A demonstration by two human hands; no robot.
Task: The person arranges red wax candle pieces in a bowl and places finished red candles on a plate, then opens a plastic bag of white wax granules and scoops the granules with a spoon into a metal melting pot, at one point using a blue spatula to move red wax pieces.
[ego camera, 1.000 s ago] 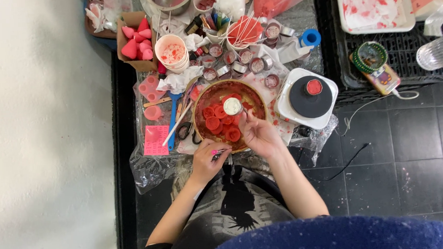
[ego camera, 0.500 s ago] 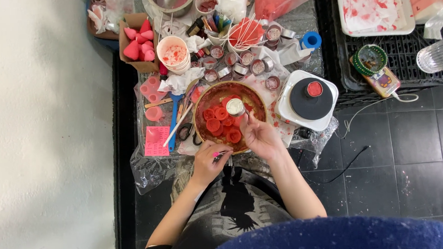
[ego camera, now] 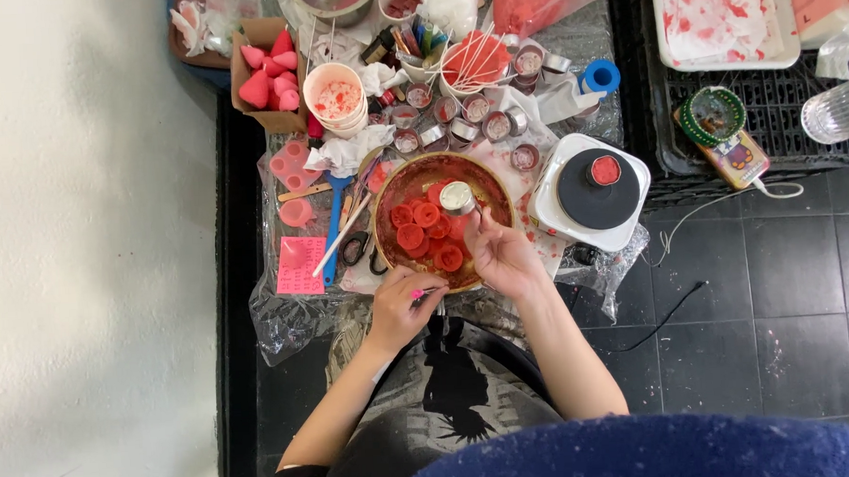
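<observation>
A round brown bowl point(ego camera: 389, 188) holds several red wax discs point(ego camera: 425, 216) on a plastic-covered work area. My right hand point(ego camera: 502, 256) reaches over the bowl's right side and grips a small silver tin cup point(ego camera: 457, 198) held above the discs. My left hand point(ego camera: 404, 308) rests at the bowl's near rim, fingers closed around a thin pink-tipped tool point(ego camera: 417, 293).
A white hot plate with a black top point(ego camera: 589, 191) stands right of the bowl. Several small tins point(ego camera: 496, 126), a paper cup point(ego camera: 335, 94), a box of pink cones point(ego camera: 266, 69), pink moulds point(ego camera: 299, 265) and scissors point(ego camera: 358, 251) crowd the left and far sides. A black crate point(ego camera: 781, 108) sits far right.
My right hand has shifted the tin cup slightly to the right over the bowl. My left hand has stayed at the near rim.
</observation>
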